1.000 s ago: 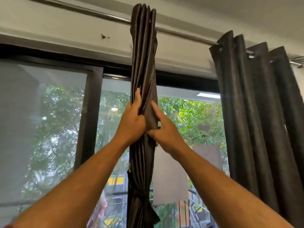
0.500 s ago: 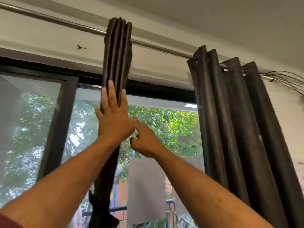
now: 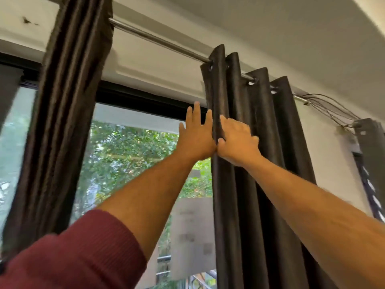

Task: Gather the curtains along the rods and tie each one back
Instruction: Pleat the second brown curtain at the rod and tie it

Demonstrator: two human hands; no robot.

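Two dark brown eyelet curtains hang on a steel rod (image 3: 156, 41). The left curtain (image 3: 68, 101) is bunched into a tight bundle at the upper left; neither hand touches it. The right curtain (image 3: 266, 155) hangs in several loose folds. My left hand (image 3: 195, 136) is flat with fingers spread against the outer side of that curtain's leading fold. My right hand (image 3: 237, 140) lies on the same fold from the other side, thumb hooked around its edge. The two hands press this fold between them.
A black-framed window (image 3: 135, 97) with trees outside fills the gap between the curtains. Loose wires (image 3: 329, 105) run from the rod's right end to a dark panel (image 3: 370, 155) at the far right. The ceiling is close above the rod.
Both hands left the bunched left curtain and moved right to the leading fold of the right curtain. The view swung right, and the left curtain now sits at the left edge.
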